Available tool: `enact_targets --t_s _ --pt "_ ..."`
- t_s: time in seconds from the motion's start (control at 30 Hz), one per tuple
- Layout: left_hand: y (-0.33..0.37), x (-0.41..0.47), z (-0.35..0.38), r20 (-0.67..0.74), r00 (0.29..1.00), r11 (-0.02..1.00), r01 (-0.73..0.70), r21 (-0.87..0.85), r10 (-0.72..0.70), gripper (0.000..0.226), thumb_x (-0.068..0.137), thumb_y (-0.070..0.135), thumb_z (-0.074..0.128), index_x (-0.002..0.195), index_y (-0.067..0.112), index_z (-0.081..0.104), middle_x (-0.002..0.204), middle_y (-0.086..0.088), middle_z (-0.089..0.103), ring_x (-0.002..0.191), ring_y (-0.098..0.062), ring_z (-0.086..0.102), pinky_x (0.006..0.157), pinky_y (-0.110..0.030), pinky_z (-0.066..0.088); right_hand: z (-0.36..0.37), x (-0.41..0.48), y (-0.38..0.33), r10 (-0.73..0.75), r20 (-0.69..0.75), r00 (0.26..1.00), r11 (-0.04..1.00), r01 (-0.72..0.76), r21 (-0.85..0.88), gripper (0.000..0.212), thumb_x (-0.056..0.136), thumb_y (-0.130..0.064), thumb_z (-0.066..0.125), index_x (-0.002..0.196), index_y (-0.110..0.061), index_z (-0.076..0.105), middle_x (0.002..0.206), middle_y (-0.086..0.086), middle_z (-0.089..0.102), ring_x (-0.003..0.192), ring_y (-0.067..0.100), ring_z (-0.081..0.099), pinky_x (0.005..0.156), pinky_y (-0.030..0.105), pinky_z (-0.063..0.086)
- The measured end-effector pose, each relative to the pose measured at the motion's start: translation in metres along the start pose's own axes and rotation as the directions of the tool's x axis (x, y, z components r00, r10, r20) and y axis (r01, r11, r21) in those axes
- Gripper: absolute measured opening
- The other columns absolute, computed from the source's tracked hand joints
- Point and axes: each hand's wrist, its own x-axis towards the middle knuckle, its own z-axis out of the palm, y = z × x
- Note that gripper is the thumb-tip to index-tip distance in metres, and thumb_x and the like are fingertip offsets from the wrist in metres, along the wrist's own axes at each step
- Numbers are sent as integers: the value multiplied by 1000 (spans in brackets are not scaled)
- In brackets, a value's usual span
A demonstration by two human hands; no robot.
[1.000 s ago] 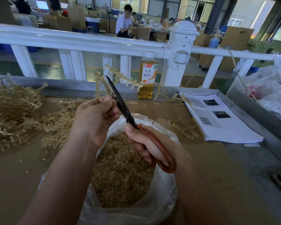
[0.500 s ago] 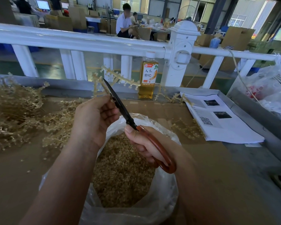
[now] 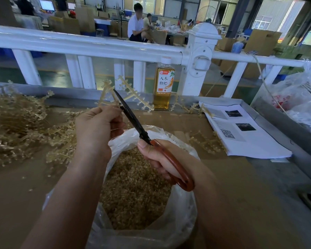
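Note:
My left hand point(image 3: 97, 126) pinches a pale, branched plastic sprue point(image 3: 129, 94) and holds it up above an open clear plastic bag point(image 3: 185, 212). The bag is filled with small tan cut pieces point(image 3: 133, 191). My right hand point(image 3: 162, 159) grips the orange-brown handles of a pair of scissors point(image 3: 133, 121). Their dark blades point up and away, and they lie against the sprue just above my left fingers. How far apart the blades are I cannot make out.
A heap of uncut sprues point(image 3: 16, 126) lies on the brown table point(image 3: 25, 186) at the left, with a few more near the printed sheets point(image 3: 244, 133) at the right. A bottle of amber drink point(image 3: 163, 87) stands by the white railing point(image 3: 97, 45). Plastic bags point(image 3: 302, 97) sit far right.
Both hands have stayed nearly in place over the bag. The sprue in my left hand has turned a little against the scissor blades.

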Motion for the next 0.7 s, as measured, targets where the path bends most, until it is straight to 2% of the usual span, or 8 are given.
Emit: enact_targets --t_s 0.17,0.33,0.47,0.7 --pt "0 -1 1 15 1000 1000 22 0 -22 19 81 3 57 63 10 59 42 6 56 39 -9 55 41 -14 43 1 2 1 -23 -20 1000 1000 23 6 39 67 -73 35 73 -35 43 52 -6 42 33 1 39 49 23 34" --pt "0 -3 3 57 997 999 49 8 -49 19 82 3 56 65 8 59 45 4 60 41 -10 60 42 -15 46 1 2 1 -27 -43 999 999 27 -20 31 88 -60 36 72 -35 42 63 -6 48 40 -1 44 54 20 32" --pt "1 -6 3 106 993 998 55 36 -58 17 82 3 57 66 7 60 44 4 59 42 -11 60 42 -16 46 1 3 2 -4 -62 998 1000 5 16 35 88 -60 37 74 -29 43 63 -4 49 49 4 42 55 22 32" --pt "5 -5 0 133 985 994 101 49 -107 20 82 2 54 63 5 60 42 2 56 39 -12 58 41 -16 46 2 3 6 0 -43 999 995 4 96 32 86 -63 40 74 -34 46 62 -8 50 42 2 42 49 21 35"
